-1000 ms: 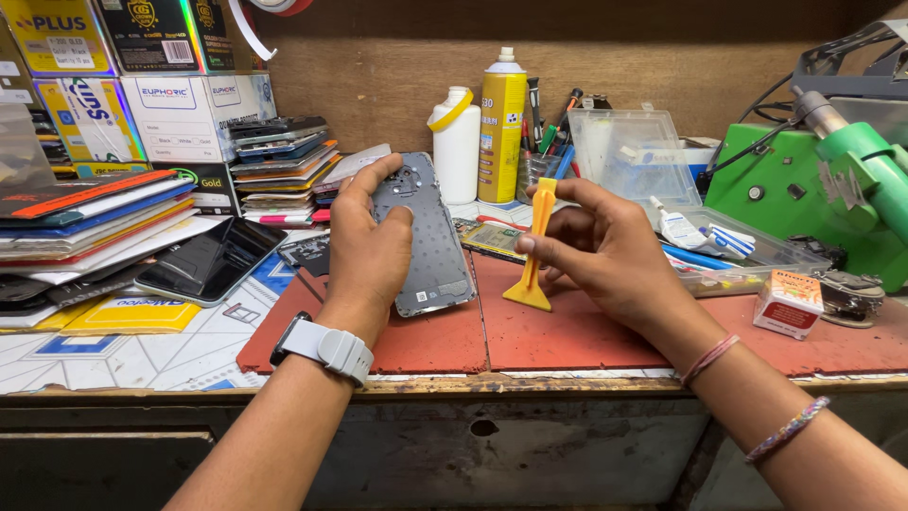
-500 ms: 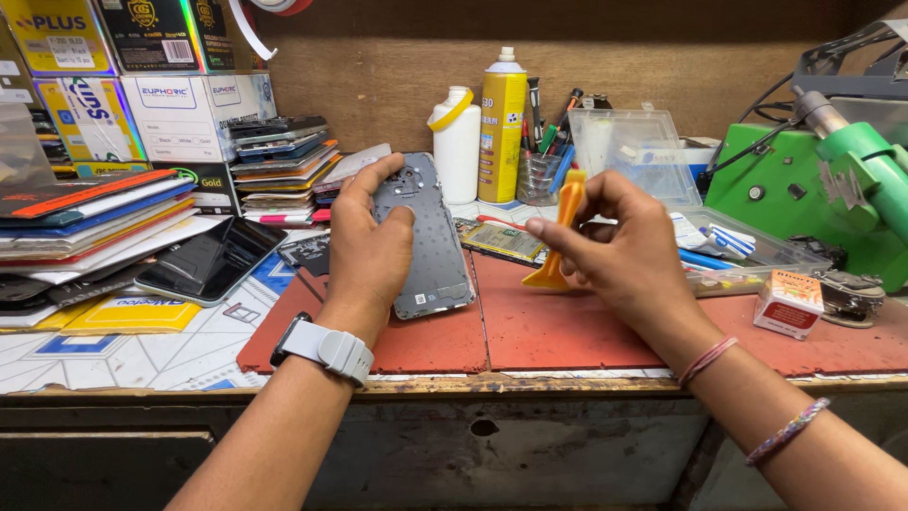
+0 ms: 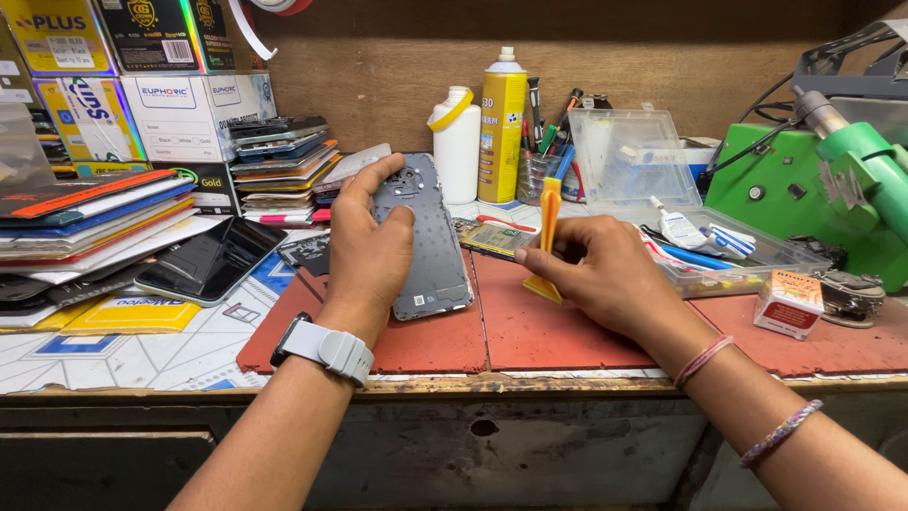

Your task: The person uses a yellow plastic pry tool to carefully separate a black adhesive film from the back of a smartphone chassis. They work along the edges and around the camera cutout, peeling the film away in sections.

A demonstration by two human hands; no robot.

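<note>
Table [image 3: 454, 383], red mat [image 3: 567, 336]. Left hand [image 3: 369, 241] clasps grey phone frame [image 3: 430, 255], lying at centre. Right hand [image 3: 605, 274], at 3 o'clock of it, pinches upright orange pry tool [image 3: 549, 218].

Stacked at back left: yellow box [image 3: 57, 33], black box [image 3: 156, 33], white boxes [image 3: 194, 109]. Lying dark and flat on the desk [image 3: 142, 345] at left: phone screen [image 3: 210, 260]. Standing far right: small red-and-white carton [image 3: 787, 304].
</note>
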